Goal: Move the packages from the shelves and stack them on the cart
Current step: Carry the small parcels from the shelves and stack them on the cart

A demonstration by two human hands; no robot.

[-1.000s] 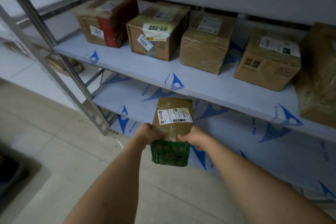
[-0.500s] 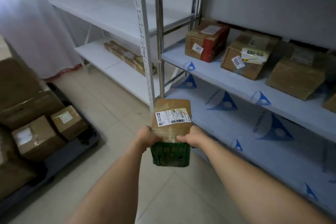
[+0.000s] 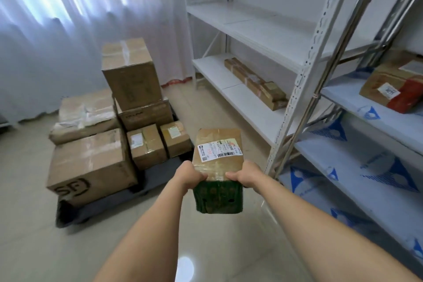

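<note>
I hold a small brown taped package [image 3: 217, 151] with a white barcode label on top and a green printed end facing me. My left hand [image 3: 190, 173] grips its left side and my right hand [image 3: 246, 173] its right side, out in front of me above the floor. The low dark cart [image 3: 158, 177] sits on the floor to the left and ahead, loaded with several cardboard boxes, among them a big SF box [image 3: 90, 165], a tall box [image 3: 130, 71] on top, and two small boxes [image 3: 146, 145] at its near right side.
Metal shelving [image 3: 313, 64] runs along the right. A red-and-brown box [image 3: 398, 88] rests on a blue-filmed shelf, and a long flat package [image 3: 255, 82] lies on the white lower shelf. White curtains hang behind the cart. Tiled floor lies between me and the cart.
My view has swung left from the shelves to the cart, which now shows in full. Both hands keep the same grip on the package.
</note>
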